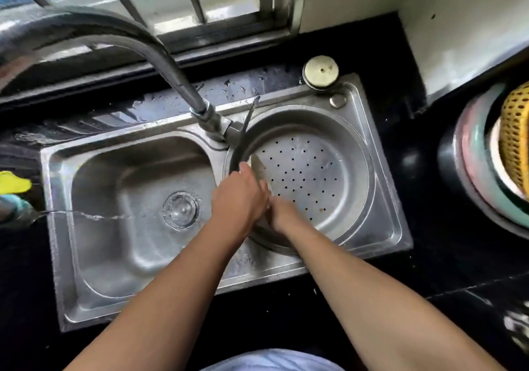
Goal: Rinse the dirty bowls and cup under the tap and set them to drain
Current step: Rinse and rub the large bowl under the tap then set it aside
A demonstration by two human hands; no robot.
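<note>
A pale bowl (259,170) stands on its edge at the left side of the round perforated drain tray (309,170) in the right basin. My left hand (240,196) grips the bowl from the left, fingers on its rim. My right hand (282,213) meets it at the bowl's lower edge, its fingertips partly hidden by my left hand. The tap (160,52) arcs up from its base between the basins, and its spout (17,213) at the far left sends a thin stream of water (94,216) into the left basin (137,213). No cup is in view.
A stack of coloured basins with a yellow mesh basket (512,141) sits on the black counter at the right. A yellow object (14,181) lies at the left edge. A round metal cap (320,71) stands behind the right basin. Window bars are at the back.
</note>
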